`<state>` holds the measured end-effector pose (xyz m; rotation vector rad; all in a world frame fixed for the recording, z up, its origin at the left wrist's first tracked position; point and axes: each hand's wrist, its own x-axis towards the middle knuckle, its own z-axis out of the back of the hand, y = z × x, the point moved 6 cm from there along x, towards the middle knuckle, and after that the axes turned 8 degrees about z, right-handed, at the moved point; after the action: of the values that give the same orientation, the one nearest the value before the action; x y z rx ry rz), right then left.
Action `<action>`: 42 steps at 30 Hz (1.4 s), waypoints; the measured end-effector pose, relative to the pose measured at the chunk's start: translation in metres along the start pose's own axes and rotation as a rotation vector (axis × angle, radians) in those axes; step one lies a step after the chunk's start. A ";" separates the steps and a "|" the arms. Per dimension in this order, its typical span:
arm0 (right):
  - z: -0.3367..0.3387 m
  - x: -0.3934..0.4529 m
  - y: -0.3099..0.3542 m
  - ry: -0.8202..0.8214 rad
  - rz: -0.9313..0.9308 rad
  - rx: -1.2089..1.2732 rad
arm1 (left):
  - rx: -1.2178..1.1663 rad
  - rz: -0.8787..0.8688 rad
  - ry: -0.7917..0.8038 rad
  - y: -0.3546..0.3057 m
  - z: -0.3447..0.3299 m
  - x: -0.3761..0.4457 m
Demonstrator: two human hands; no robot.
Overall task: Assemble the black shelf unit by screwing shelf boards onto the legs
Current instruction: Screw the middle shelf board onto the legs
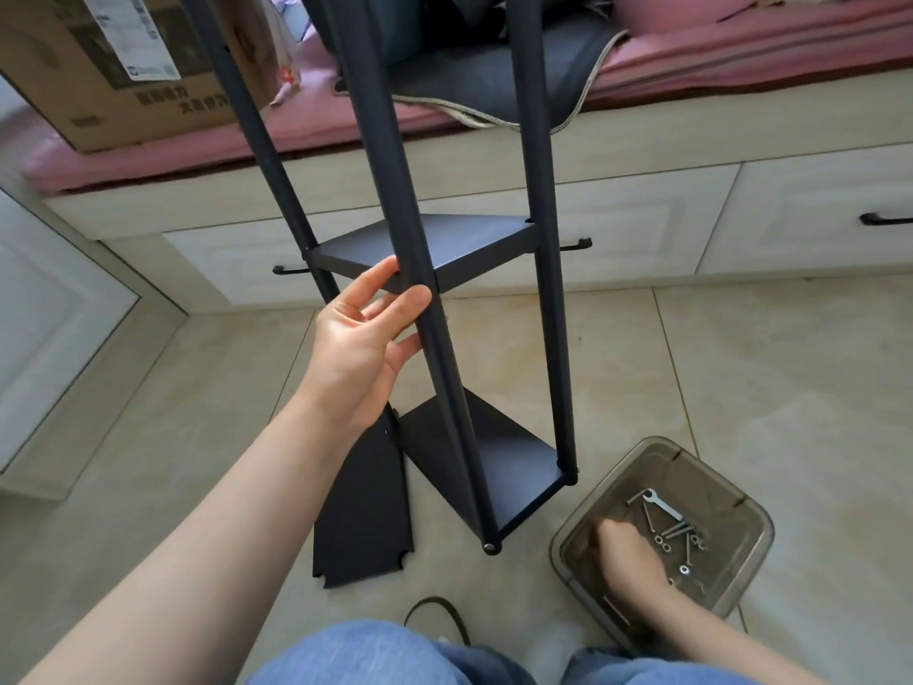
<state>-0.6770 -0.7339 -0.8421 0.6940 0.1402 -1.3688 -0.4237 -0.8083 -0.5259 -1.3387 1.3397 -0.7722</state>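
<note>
Head view. The black shelf unit (444,289) is stood upright on the tiled floor (741,363), centre frame, with legs running up out of frame toward 12 o'clock. Two shelf boards are already mounted: an upper board (444,244) at centre and a lower board (494,467) toward 5 o'clock of it. A loose shelf board (363,511) is laid flat on the floor at 7 o'clock of the lower board, just beside it.

The left hand (365,338) is placed against the nearest leg (420,269) just below the upper board, fingers relaxed and spread, not wrapped round it; the frame is judged to be steadied only. The right hand (627,551) is reached into the clear plastic tub (741,566) at 4 o'clock, fingers curled down among the hardware; whether a screw is pinched cannot be told. Bolts and nuts (679,536) and a small flat wrench (659,504) are seen in the tub, at 2 o'clock of the hand.

Step judged: hardware being fetched for the next board. To be done well: one bolt with its matching nut should be taken at a time, the wrench brought along, and the leg kept braced so the frame is not tipped. The loose board's corner notches should be lined up with the legs before any screw is driven; screws are best left loose until all corners are started.
</note>
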 end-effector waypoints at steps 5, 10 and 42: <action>0.055 -0.012 0.011 0.061 0.086 0.025 | -0.055 0.016 -0.020 -0.002 0.010 -0.004; 0.180 -0.045 0.077 -0.101 0.241 0.651 | -0.092 0.029 -0.010 -0.007 0.016 -0.013; 0.203 0.033 0.356 0.315 0.330 1.711 | -0.085 0.198 -0.206 -0.055 0.144 0.006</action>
<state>-0.3992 -0.8560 -0.5643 2.2014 -0.9798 -0.7760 -0.2712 -0.7908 -0.5116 -1.2910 1.3278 -0.4347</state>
